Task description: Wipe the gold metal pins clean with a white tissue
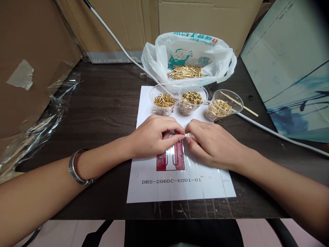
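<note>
Both hands pinch one tiny pale piece [190,136] between them: left hand [154,140] and right hand [209,144] curl shut, fingertips touching, over the white paper [180,187] taped mid-table. Three cups [192,99] of gold bits sit behind it on the dark wooden table [102,103]. Cardboard boxes [203,17] stand along the far edge.

Head view, steeply down, close.

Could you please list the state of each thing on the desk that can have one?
Left hand: fingertips pinched, meeting the right hand's over the red fixture.
Right hand: pinching a small pale piece.
Left cup: upright, part full of brass pins.
Middle cup: upright, nearly full.
Right cup: tipped, pins inside.
Bag: open, pins inside.
Sheet: flat under clear film.
</note>
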